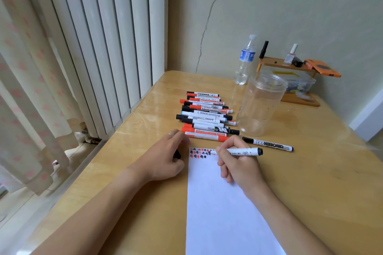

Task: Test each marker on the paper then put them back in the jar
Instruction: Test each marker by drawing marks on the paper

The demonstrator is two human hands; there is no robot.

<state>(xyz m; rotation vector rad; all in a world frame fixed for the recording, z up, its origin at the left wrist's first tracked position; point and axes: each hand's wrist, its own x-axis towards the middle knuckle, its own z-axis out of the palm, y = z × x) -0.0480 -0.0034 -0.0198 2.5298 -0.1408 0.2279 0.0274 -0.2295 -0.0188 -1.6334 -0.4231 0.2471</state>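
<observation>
Wooden desk (157, 97) by wall. My right hand (238, 166) pinches uncapped marker (238, 151), axis left-right, tip on paper (217, 203) top edge. Left hand (165, 157) curls round black cap (177, 154). Jar (259, 105) stands beyond, right hand nearer.

A clear plastic water bottle (245, 60) with a blue label stands on the light wooden table (310, 172); behind it, a small wooden shelf (284, 64) carries a pale nail-polish bottle (290, 55); white radiator (99, 37) at left.

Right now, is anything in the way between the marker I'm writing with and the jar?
Nothing blocks it. The marker in the right hand has open space up to the jar, whose mouth is uncovered. One loose black marker lies flat on the table between them, easily passed over.
</observation>
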